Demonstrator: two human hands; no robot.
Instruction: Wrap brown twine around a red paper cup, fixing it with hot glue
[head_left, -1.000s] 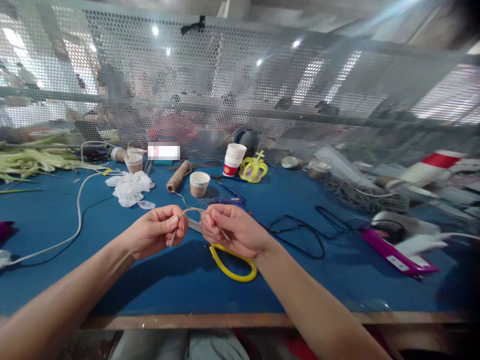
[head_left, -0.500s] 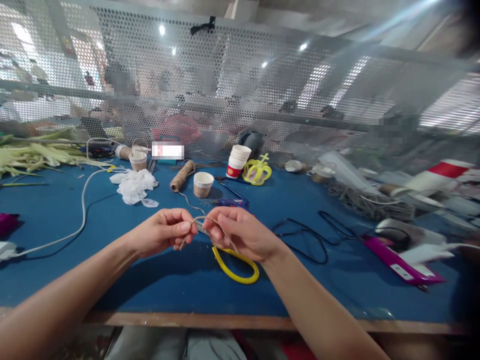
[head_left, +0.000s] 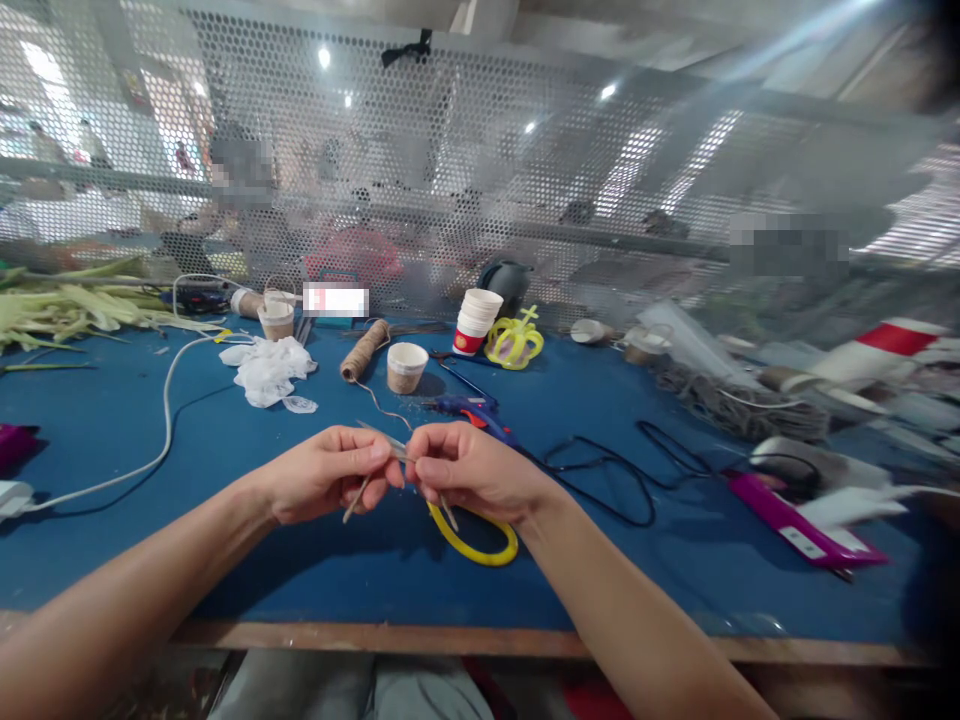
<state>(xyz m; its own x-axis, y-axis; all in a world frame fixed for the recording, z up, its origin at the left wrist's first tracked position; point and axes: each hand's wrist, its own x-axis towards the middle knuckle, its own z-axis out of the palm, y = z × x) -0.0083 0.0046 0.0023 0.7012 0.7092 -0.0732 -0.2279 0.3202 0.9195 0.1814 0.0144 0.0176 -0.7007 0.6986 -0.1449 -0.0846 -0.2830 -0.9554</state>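
Note:
A short length of brown twine [head_left: 356, 500] is stretched between my hands, one end hanging below each. My left hand [head_left: 330, 470] pinches it between thumb and fingers. My right hand [head_left: 476, 465] also pinches it, fingertips almost touching the left ones. Beneath them on the table lie scissors with a yellow handle [head_left: 484, 558]; my hands partly hide their blades. Beyond lies a roll of twine [head_left: 367, 350], its loose strand [head_left: 384, 408] running toward my hands. Whether this strand joins the held piece I cannot tell. A twine-wrapped paper cup [head_left: 406, 372] stands beside the roll.
A blue glue gun [head_left: 474, 408] lies just behind my right hand, its black cable [head_left: 607, 500] looping right. Stacked paper cups [head_left: 477, 325] and a yellow crown-shaped piece [head_left: 514, 342] stand behind. White crumpled material [head_left: 271, 370] sits left; a purple power strip [head_left: 802, 525] lies right.
My hands have drawn closer together and slightly lower. The arch of twine above the fingers has flattened, and more of the glue gun shows behind my right hand.

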